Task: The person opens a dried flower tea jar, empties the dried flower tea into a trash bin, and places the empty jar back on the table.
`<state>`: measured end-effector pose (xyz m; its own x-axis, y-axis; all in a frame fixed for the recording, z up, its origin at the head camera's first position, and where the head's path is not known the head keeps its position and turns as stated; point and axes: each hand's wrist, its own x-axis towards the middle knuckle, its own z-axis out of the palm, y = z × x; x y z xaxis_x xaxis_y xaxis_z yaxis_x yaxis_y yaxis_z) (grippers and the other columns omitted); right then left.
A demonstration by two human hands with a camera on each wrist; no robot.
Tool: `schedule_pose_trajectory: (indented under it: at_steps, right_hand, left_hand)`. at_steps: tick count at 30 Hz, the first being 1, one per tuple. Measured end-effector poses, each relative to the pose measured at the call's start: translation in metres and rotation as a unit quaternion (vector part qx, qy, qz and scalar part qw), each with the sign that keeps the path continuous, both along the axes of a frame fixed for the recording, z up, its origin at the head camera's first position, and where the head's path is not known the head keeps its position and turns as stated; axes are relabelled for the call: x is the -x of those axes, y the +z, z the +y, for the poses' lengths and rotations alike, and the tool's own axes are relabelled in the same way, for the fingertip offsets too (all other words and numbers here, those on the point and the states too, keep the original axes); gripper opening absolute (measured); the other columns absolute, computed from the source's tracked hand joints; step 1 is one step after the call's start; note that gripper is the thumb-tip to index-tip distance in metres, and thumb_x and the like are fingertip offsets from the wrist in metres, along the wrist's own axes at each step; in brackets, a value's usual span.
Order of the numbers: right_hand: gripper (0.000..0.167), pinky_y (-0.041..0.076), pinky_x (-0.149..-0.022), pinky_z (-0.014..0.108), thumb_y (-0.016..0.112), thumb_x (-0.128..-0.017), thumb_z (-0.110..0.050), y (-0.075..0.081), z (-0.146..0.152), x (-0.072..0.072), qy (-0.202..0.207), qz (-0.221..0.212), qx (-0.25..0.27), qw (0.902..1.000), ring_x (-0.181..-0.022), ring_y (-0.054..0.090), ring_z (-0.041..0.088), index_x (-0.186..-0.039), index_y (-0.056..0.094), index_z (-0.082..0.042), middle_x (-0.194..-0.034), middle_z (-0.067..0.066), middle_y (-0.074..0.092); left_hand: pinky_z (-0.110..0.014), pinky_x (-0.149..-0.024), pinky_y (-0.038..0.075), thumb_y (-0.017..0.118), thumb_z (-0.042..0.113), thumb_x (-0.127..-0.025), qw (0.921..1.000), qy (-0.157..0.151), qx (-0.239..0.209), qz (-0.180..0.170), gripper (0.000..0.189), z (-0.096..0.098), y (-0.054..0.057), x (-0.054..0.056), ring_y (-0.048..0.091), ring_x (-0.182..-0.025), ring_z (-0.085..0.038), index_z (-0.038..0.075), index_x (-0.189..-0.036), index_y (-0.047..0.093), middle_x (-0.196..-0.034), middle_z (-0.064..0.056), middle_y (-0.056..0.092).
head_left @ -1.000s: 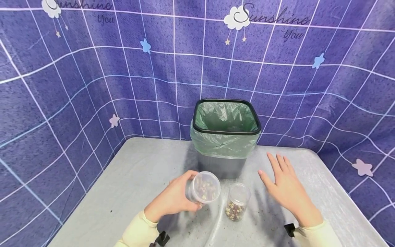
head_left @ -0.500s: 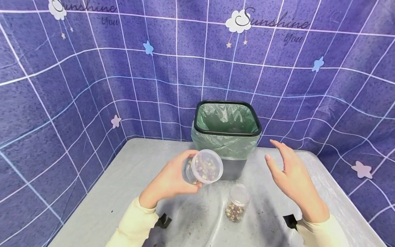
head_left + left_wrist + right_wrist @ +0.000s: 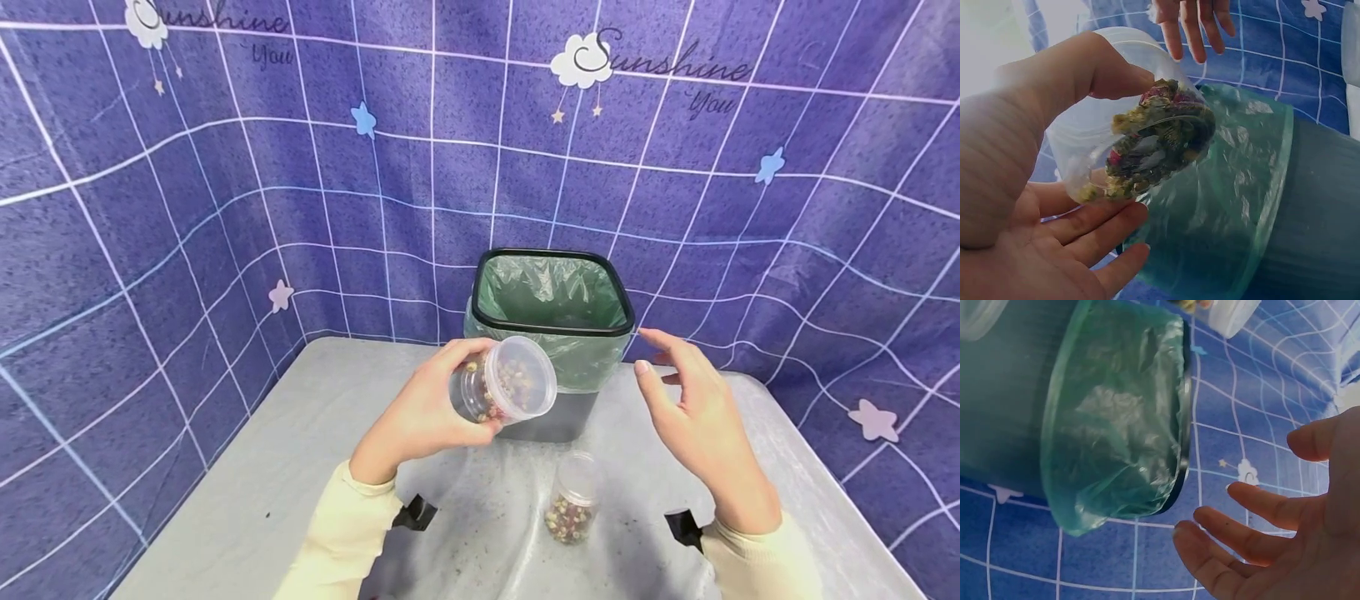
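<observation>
My left hand (image 3: 431, 404) grips a clear plastic jar (image 3: 472, 387) by its sides, tilted with its whitish lid end (image 3: 534, 379) toward the right. Dried flowers (image 3: 1147, 147), yellowish with some dark red, fill part of it in the left wrist view. The jar is in front of the bin, below its rim in the head view. My right hand (image 3: 693, 417) hovers to the right of the bin, fingers loosely bent, holding nothing. Between the hands, a second clear jar (image 3: 573, 500) stands on the table, its lower part filled with similar dried flowers.
A grey bin (image 3: 547, 425) with a black rim and a green plastic liner (image 3: 585, 358) stands at the back of the grey table (image 3: 315, 417). Behind it hangs a blue gridded curtain (image 3: 420, 167). Small dark specks dot the tabletop.
My left hand has raised the jar toward the bin and tipped its lid end to the right. The right hand's fingers have bent more. The standing jar stays put.
</observation>
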<state>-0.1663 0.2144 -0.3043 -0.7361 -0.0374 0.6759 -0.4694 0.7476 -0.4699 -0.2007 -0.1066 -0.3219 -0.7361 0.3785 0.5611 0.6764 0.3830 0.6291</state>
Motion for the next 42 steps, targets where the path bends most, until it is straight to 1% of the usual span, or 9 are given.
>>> schedule_pose_trajectory:
  at_steps: [3,7,10,12,17,20,26,35,42]
  right_hand:
    - [0.038,0.047,-0.083,0.009,0.061,-0.102,-0.019,0.002,-0.006,0.0,0.015,0.008,0.016,0.9997,-0.105,0.063,0.009,-0.141,0.063,-0.018,-0.13,0.002,0.067]
    - [0.037,0.05,-0.074,0.01,0.062,-0.102,-0.016,0.002,-0.014,-0.002,0.062,0.003,0.04,0.9973,-0.095,0.063,-0.001,-0.139,0.064,-0.021,-0.127,0.002,0.067]
    - [0.04,0.054,-0.069,0.015,0.062,-0.102,-0.011,0.001,-0.02,-0.003,0.104,-0.009,0.047,0.9934,-0.091,0.065,0.004,-0.141,0.062,-0.021,-0.125,0.004,0.068]
    - [0.043,0.056,-0.07,0.019,0.062,-0.102,-0.011,-0.001,-0.025,-0.004,0.123,-0.022,0.038,0.9914,-0.092,0.067,0.009,-0.144,0.059,-0.021,-0.125,0.005,0.067]
    - [0.054,0.059,-0.076,0.028,0.06,-0.105,-0.025,-0.01,-0.035,-0.005,0.149,-0.09,-0.005,0.9848,-0.102,0.069,0.014,-0.156,0.044,-0.029,-0.137,0.006,0.061]
    - [0.058,0.059,-0.075,0.029,0.06,-0.105,-0.032,-0.017,-0.041,-0.004,0.162,-0.122,-0.014,0.9791,-0.1,0.07,0.013,-0.159,0.039,-0.031,-0.142,0.006,0.06]
    - [0.063,0.058,-0.07,0.027,0.067,-0.1,-0.037,-0.026,-0.05,0.0,0.161,-0.133,0.0,0.978,-0.085,0.067,0.007,-0.157,0.042,-0.03,-0.134,0.005,0.063]
    - [0.059,0.05,-0.066,0.026,0.071,-0.096,-0.041,-0.027,-0.055,0.004,0.131,-0.114,0.001,0.9848,-0.075,0.057,0.01,-0.149,0.05,-0.028,-0.119,0.003,0.062]
    - [0.058,0.051,-0.062,0.025,0.074,-0.094,-0.04,-0.031,-0.055,0.006,0.123,-0.103,-0.003,0.9871,-0.071,0.058,0.008,-0.146,0.054,-0.024,-0.113,0.001,0.063]
  left_hand:
    - [-0.037,-0.101,0.051,0.094,0.017,-0.059,0.9998,-0.015,-0.011,0.005,0.087,0.005,0.001,0.001,0.058,-0.115,-0.012,0.028,-0.137,0.059,-0.128,0.009,0.059]
    - [-0.034,-0.106,0.05,0.093,0.011,-0.061,0.9982,-0.049,-0.034,-0.01,0.086,0.011,0.0,0.0,0.055,-0.12,-0.014,0.021,-0.139,0.058,-0.135,0.004,0.053]
    - [-0.034,-0.105,0.052,0.091,0.008,-0.063,0.9968,-0.064,-0.043,-0.023,0.085,0.014,-0.001,-0.001,0.055,-0.12,-0.016,0.017,-0.14,0.057,-0.136,0.001,0.051]
    - [-0.034,-0.102,0.053,0.092,0.009,-0.064,0.9967,-0.062,-0.041,-0.03,0.085,0.015,-0.002,-0.001,0.055,-0.119,-0.016,0.017,-0.141,0.057,-0.137,0.001,0.05]
    - [-0.035,-0.102,0.054,0.093,0.01,-0.064,0.9957,-0.069,-0.034,-0.051,0.087,0.019,-0.004,-0.002,0.056,-0.119,-0.017,0.016,-0.142,0.056,-0.137,-0.004,0.05]
    - [-0.034,-0.104,0.052,0.094,0.01,-0.063,0.9953,-0.075,-0.03,-0.053,0.088,0.022,-0.006,-0.002,0.057,-0.119,-0.018,0.014,-0.142,0.055,-0.136,-0.007,0.051]
    - [-0.03,-0.106,0.05,0.094,0.013,-0.061,0.9967,-0.066,-0.014,-0.046,0.09,0.027,-0.009,-0.001,0.056,-0.12,-0.014,0.017,-0.142,0.055,-0.136,0.001,0.05]
    - [-0.03,-0.103,0.052,0.093,0.016,-0.062,0.9976,-0.057,0.006,-0.038,0.087,0.033,-0.012,-0.001,0.056,-0.115,-0.012,0.014,-0.14,0.053,-0.133,-0.004,0.052]
    - [-0.033,-0.101,0.05,0.088,0.021,-0.061,0.9967,-0.016,0.073,-0.032,0.093,0.04,-0.014,-0.006,0.058,-0.114,-0.012,0.012,-0.145,0.048,-0.134,-0.001,0.057]
